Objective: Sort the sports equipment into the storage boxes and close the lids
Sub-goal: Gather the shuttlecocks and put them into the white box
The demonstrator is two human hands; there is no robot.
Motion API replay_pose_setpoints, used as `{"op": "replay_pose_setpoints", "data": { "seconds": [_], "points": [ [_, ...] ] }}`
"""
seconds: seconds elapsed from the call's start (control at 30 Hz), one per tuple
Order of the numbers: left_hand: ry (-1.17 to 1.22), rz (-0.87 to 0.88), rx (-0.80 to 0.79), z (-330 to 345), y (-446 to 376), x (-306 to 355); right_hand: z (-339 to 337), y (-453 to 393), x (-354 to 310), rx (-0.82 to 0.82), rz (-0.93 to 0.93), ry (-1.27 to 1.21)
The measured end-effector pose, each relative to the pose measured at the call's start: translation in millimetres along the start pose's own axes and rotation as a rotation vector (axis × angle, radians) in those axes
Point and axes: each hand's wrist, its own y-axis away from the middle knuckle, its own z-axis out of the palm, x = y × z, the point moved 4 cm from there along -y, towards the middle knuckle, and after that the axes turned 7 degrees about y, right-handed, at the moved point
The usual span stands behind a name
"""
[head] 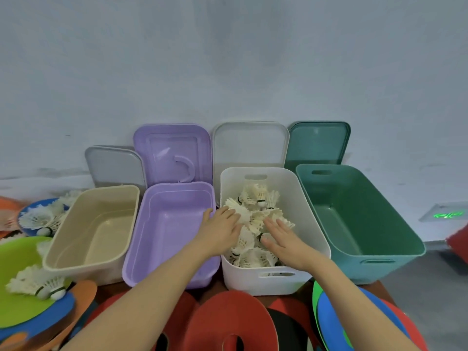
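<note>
Both bare forearms reach forward from the lower edge, palms down, into the white box (268, 282); the left hand (220, 230) crosses the rim it shares with the purple box (141, 249), its fingers (231, 216) straight and slightly spread, lying flat on the heap of white shuttlecocks (255, 211) with the thumb over the purple rim; the right hand (285, 239) lies further right in the same box, fingers (272, 224) straight and held loosely together, resting on the feathers, thumb stretched toward the left; neither hand curls round anything.

The shuttlecocks fill much of the white box; more lie loose at the left, some on a green disc (20, 252), some on a blue disc (30, 211) behind it.

Four open boxes stand side by side on the worktop: beige box (63, 262), purple, white, green box (379, 262); the beige, purple and green ones hold nothing visible; behind each a lid leans on the wall: grey lid (111, 165), purple lid (172, 148), white lid (250, 145), green lid (319, 143).

Red discs (228, 317) and a blue-and-green one (336, 323) crowd the near edge; orange ones (83, 295) lie at the left.

A small green-lit sign (448, 214) glows low at the far right; its marks cannot be read; no other writing shows.
</note>
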Motion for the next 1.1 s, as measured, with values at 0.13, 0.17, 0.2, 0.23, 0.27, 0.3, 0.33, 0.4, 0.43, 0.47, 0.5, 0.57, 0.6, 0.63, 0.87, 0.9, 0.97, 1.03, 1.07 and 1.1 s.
{"op": "replay_pose_setpoints", "data": {
  "seconds": [0.13, 0.17, 0.2, 0.23, 0.27, 0.3, 0.33, 0.4, 0.43, 0.47, 0.5, 0.57, 0.6, 0.63, 0.87, 0.9, 0.97, 1.03, 1.07, 1.1],
  "points": [
    [0.053, -0.034, 0.138, -18.1, 11.5, -14.5, -9.0, -9.0, -14.9, 0.29, -0.005, 0.154],
    [0.055, -0.034, 0.17, -25.8, 15.5, -21.2, -12.3, -11.1, -22.3, 0.355, -0.014, 0.181],
    [0.058, -0.039, 0.187, -33.5, 19.9, -29.4, -14.9, -13.5, -31.7, 0.401, -0.03, 0.201],
    [0.056, -0.053, 0.197, -40.7, 25.2, -39.0, -16.3, -16.9, -42.2, 0.43, -0.05, 0.218],
    [0.044, -0.075, 0.205, -47.2, 30.4, -49.8, -17.8, -20.7, -54.1, 0.447, -0.071, 0.236],
    [0.03, -0.093, 0.214, -52.3, 34.9, -62.5, -18.6, -25.5, -66.6, 0.459, -0.093, 0.253],
    [0.025, -0.111, 0.221, -57.4, 40.1, -75.8, -19.2, -30.4, -79.6, 0.474, -0.117, 0.263],
    [0.035, -0.144, 0.238, -68.9, 53.0, -102.3, -17.3, -41.4, -104.5, 0.491, -0.142, 0.23],
    [0.027, -0.147, 0.239, -75.1, 60.5, -114.3, -15.6, -47.3, -117.8, 0.493, -0.15, 0.198],
    [0.018, -0.149, 0.246, -81.5, 68.5, -127.3, -13.1, -54.1, -131.7, 0.487, -0.156, 0.164],
    [0.023, -0.165, 0.247, -87.9, 76.8, -142.6, -10.4, -60.6, -146.9, 0.483, -0.165, 0.129],
    [0.039, -0.197, 0.26, -101.0, 92.7, -172.9, -1.5, -75.4, -177.6, 0.465, -0.201, 0.083],
    [0.041, -0.21, 0.251, -106.8, 100.7, -187.6, 3.1, -83.1, -193.9, 0.462, -0.223, 0.068],
    [0.037, -0.233, 0.249, -112.8, 109.1, -203.5, 8.1, -91.6, -210.7, 0.454, -0.233, 0.054],
    [0.021, -0.316, 0.267, -138.8, 157.4, -321.7, 39.7, -153.0, -330.9, 0.407, -0.251, 0.0],
    [0.028, -0.329, 0.259, -140.7, 163.3, -341.3, 45.6, -164.4, -347.8, 0.401, -0.254, 0.003],
    [0.055, -0.339, 0.257, -143.7, 171.6, -365.1, 53.4, -180.7, -369.4, 0.392, -0.27, 0.011],
    [0.067, -0.342, 0.226, -143.0, 179.4, -396.7, 63.2, -200.1, -393.9, 0.377, -0.282, 0.028],
    [0.063, -0.354, 0.198, -141.2, 181.8, -412.4, 67.6, -208.4, -405.0, 0.359, -0.28, 0.048],
    [0.055, -0.367, 0.177, -139.1, 183.3, -427.8, 72.2, -216.7, -414.4, 0.336, -0.275, 0.071]
  ]
}}
